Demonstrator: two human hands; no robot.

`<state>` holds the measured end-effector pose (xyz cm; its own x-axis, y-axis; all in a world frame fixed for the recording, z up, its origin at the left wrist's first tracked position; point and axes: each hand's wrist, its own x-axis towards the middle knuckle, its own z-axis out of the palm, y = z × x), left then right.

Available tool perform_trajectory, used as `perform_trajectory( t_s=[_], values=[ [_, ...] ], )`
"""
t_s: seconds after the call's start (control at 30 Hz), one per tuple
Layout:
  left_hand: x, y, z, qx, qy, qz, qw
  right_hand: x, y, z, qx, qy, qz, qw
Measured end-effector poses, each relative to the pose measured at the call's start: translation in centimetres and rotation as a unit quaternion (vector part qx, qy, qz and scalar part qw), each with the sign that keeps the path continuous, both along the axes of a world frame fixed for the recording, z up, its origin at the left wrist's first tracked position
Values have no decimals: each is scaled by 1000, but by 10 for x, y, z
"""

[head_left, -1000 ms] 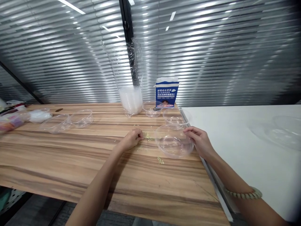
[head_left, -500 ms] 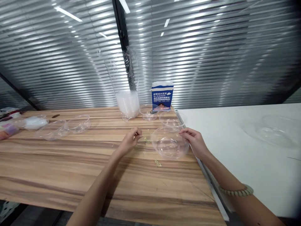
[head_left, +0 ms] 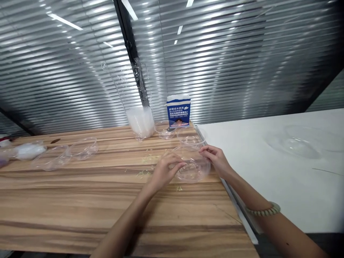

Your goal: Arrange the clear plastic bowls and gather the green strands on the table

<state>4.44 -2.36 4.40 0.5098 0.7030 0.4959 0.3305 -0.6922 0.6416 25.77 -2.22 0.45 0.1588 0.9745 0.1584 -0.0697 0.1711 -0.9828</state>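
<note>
A clear plastic bowl (head_left: 194, 175) stands near the right edge of the wooden table. At its upper right rim, my right hand (head_left: 217, 160) is closed in a pinch. My left hand (head_left: 167, 171) reaches over the bowl's left side, thumb and fingers drawn together; whatever may be between the tips is too small to make out. Small pale yellow-green pieces (head_left: 143, 173) lie scattered left of the bowl, partly hidden by my left hand, and a few more pieces (head_left: 178, 188) lie in front of it. Some light bits seem to show inside the bowl.
Behind stand another clear bowl (head_left: 191, 140), a further clear bowl (head_left: 166, 133), a stack of bowls in plastic wrap (head_left: 141, 123) and a blue paper bag (head_left: 178, 113). Two more clear bowls (head_left: 83, 148) sit at the left. A white table (head_left: 242, 143) adjoins on the right.
My left hand has moved right, from beside the bowl to over its left side. My right hand stays at the rim. The whole view has shifted slightly.
</note>
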Motion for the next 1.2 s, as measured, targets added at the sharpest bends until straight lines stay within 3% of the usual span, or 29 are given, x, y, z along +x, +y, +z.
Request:
perform_trajectory(
  t_s=[0.13, 0.2, 0.3, 0.37, 0.47, 0.93, 1.03, 1.2],
  values=[
    [-25, 9, 10, 29, -1, 41, 999, 3, 1, -2, -4, -2, -10, 1000],
    [-43, 16, 15, -12, 36, 62, 997, 7, 2, -5, 3, 0, -20, 1000],
    [-65, 25, 15, -111, 183, 37, 976, 11, 3, -7, 11, 6, -30, 999],
    [-73, 28, 12, -153, 251, 24, 956, 11, 3, -7, 11, 5, -32, 999],
    [-73, 28, 7, -182, 273, 16, 945, 11, 2, -5, 4, 0, -36, 999],
    [-68, 32, -20, -157, 250, 8, 955, 15, 3, -3, -8, 20, -62, 998],
    [-66, 29, -14, -125, 221, 42, 966, 15, 4, -1, 0, 24, -76, 997],
    [-31, 14, 15, -29, -19, 98, 995, 12, 4, 1, 15, 27, -61, 998]
  ],
)
